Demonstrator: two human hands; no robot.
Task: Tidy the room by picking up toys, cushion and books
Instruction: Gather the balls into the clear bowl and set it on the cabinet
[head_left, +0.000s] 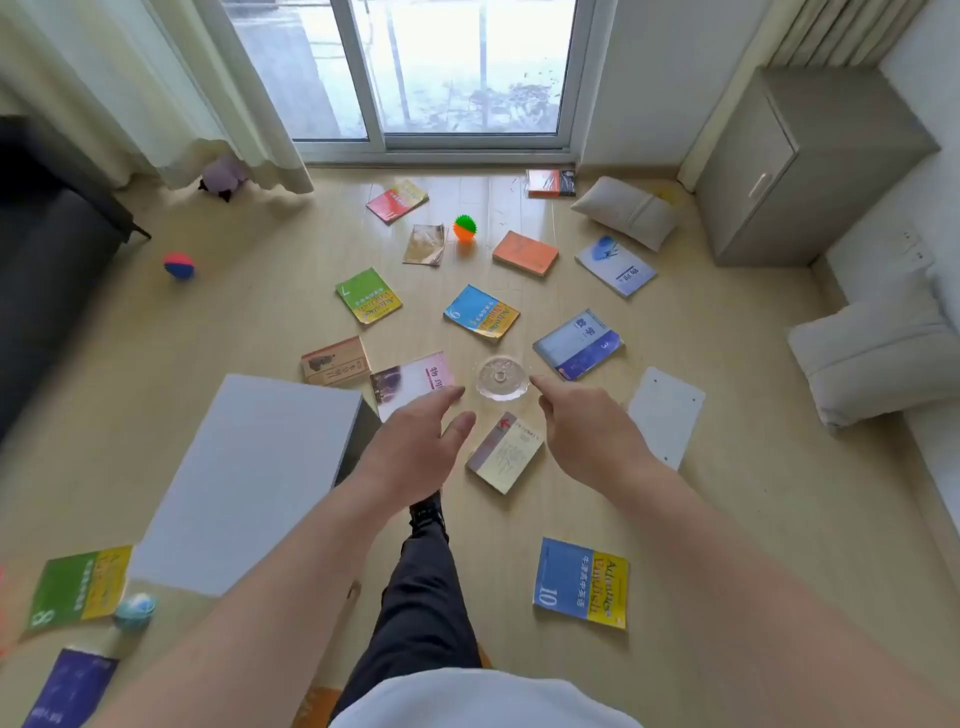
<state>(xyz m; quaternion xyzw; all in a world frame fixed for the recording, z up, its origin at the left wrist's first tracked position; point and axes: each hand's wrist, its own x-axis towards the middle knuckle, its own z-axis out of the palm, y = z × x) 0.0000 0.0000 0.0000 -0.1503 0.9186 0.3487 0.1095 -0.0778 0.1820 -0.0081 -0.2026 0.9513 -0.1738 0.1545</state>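
Left hand (410, 447), right hand (587, 436): outstretched.

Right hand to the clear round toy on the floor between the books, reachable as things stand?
Probably yes. The right hand is open, its forefinger by the rim of the clear round toy; nothing covers it, and the books around lie flat. Hand height is unclear.

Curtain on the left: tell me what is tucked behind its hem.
A purple plush toy sits at the hem of the curtain, a dark part poking out. The fabric covers its top, so its full shape cannot be seen.
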